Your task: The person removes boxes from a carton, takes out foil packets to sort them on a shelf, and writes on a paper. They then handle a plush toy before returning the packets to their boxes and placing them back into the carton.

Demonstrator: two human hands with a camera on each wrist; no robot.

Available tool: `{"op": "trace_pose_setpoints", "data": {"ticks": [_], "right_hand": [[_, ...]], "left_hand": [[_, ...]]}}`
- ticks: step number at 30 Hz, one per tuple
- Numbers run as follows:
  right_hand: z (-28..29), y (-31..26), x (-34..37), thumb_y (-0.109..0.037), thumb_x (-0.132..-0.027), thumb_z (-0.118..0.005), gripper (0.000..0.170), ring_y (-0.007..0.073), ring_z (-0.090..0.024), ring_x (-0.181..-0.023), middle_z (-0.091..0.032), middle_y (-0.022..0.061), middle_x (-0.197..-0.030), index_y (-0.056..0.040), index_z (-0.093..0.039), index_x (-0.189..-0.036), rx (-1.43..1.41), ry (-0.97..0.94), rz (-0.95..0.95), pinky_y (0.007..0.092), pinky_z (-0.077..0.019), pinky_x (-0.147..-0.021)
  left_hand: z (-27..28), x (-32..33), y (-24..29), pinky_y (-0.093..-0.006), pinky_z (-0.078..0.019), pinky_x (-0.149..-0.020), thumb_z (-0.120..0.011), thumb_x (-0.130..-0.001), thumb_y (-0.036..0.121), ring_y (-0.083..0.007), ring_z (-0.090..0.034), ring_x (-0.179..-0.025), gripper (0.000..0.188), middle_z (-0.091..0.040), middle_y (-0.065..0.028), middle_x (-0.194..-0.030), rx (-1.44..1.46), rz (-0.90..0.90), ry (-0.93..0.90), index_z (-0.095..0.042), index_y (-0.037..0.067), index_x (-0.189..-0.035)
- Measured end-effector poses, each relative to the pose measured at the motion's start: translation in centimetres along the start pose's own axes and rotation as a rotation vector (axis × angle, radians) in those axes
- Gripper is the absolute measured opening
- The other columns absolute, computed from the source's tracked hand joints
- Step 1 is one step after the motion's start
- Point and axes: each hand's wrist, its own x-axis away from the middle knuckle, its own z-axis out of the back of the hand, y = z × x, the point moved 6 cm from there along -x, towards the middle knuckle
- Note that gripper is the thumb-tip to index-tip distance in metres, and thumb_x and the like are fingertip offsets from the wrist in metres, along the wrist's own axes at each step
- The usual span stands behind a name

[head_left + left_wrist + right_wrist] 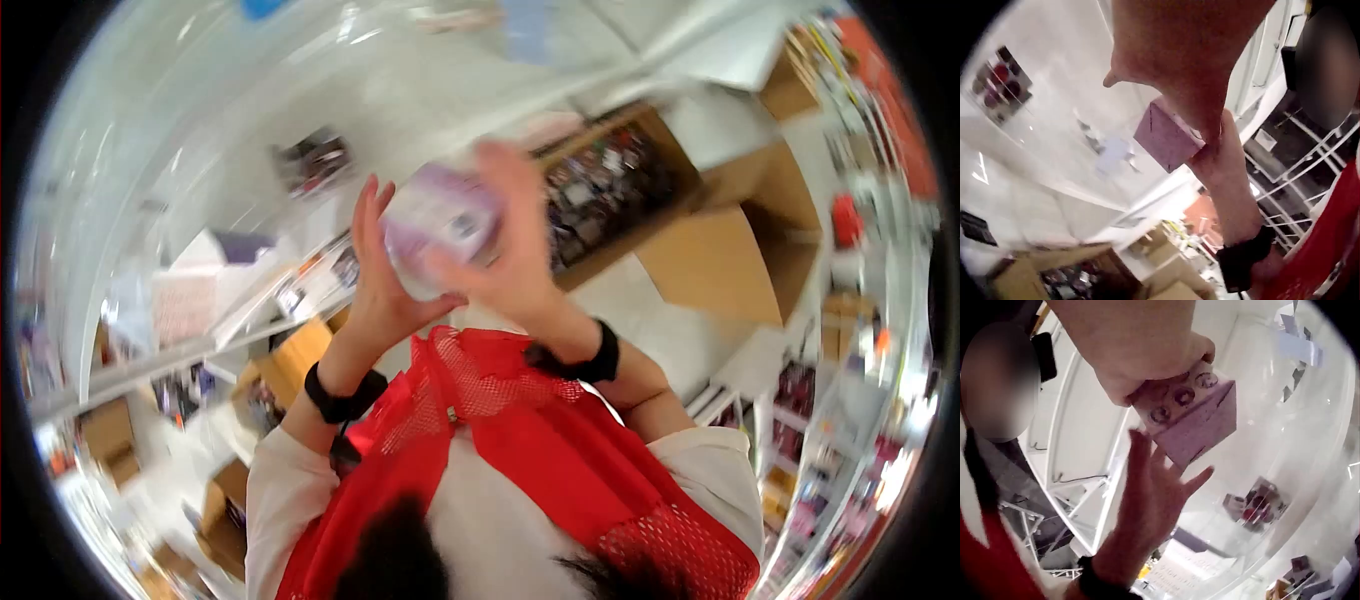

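1. Fingers of the right hand (522, 240) are clamped on a purple box (435, 215), gripping it from the wearer's right. You can see it better in the right wrist view, where one side has three round prints in a row.
2. Left hand (385, 275) is on the other side of the box, fingers spread apart, thumb well away from the rest. Head view's pretty smeared, so I can't tell if they're actually touching it.
3. The box is up in the air between the hands, over a pale surface, so it's not sitting on any edge or corner.
4. Past the left hand there's a dark printed pack (314, 160) lying on that surface, out beyond its near edge.
5. Over on the right, a brown carton (676, 140) full of small packets (610, 175), with a second open carton (710, 260) just beside it.
6. Black bands on both wrists, plus a red vest (545, 440).
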Motion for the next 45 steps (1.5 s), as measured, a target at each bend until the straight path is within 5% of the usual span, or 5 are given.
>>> {"op": "trace_pose_setpoints", "data": {"ticks": [3, 13, 18, 26, 45], "right_hand": [[2.6, -2.7, 4.8, -0.023, -0.063, -0.074, 0.050, 0.0322, -0.038, -0.112, -0.036, 0.0176, -0.125, -0.0084, -0.055, -0.107, 0.079, -0.014, -0.139, 0.0387, -0.0326, -0.092], [17.7, -3.6, 17.1, -0.013, -0.071, -0.068, 0.031, 0.0307, -0.040, -0.114, -0.038, 0.0162, -0.126, -0.0070, -0.062, -0.100, -0.250, 0.290, -0.231, 0.0379, -0.0325, -0.094], [24.7, -4.5, 21.4, -0.009, -0.071, -0.066, 0.038, 0.0354, -0.039, -0.116, -0.041, 0.0179, -0.126, -0.0084, -0.059, -0.108, 0.167, 0.323, -0.317, 0.0421, -0.0335, -0.094], [39.3, 0.0, 27.3, -0.003, -0.061, -0.070, 0.044, 0.0377, -0.042, -0.114, -0.043, 0.0199, -0.124, -0.0071, -0.059, -0.104, 0.516, 0.304, -0.441, 0.0472, -0.0336, -0.094], [63.7, 24.2, 23.5, -0.012, -0.059, -0.072, 0.082, 0.0354, -0.048, -0.102, -0.044, 0.0202, -0.117, 0.0004, -0.029, -0.127, 0.344, 0.138, -0.814, 0.0366, -0.0403, -0.088]], "left_hand": [[-3.9, 4.1, 1.3, -0.0432, -0.0298, -0.099, -0.078, -0.057, 0.010, -0.0309, -0.031, -0.123, 0.109, -0.021, -0.0203, -0.135, 0.676, 0.117, -0.124, -0.002, 0.005, -0.134], [-15.5, 4.9, 9.6, -0.0365, -0.0366, -0.094, -0.074, -0.061, 0.015, -0.0225, -0.040, -0.117, 0.098, -0.032, -0.0112, -0.132, 0.985, 0.315, -1.147, -0.012, 0.005, -0.136], [-22.9, 2.6, 14.8, -0.0334, -0.0370, -0.093, -0.067, -0.062, 0.014, -0.0219, -0.042, -0.114, 0.087, -0.034, -0.0116, -0.129, 0.994, 0.264, -1.115, -0.019, 0.002, -0.134], [-38.0, -3.1, 25.7, -0.0328, -0.0398, -0.087, -0.069, -0.057, 0.024, -0.0283, -0.046, -0.103, 0.082, -0.041, -0.0172, -0.115, 0.612, -0.366, -1.224, -0.031, 0.000, -0.126], [-64.5, -20.4, 31.8, -0.0351, -0.0412, -0.090, -0.069, -0.065, 0.016, -0.0290, -0.045, -0.111, 0.074, -0.034, -0.0134, -0.130, 0.430, -0.357, -1.282, -0.034, 0.007, -0.128]]}}
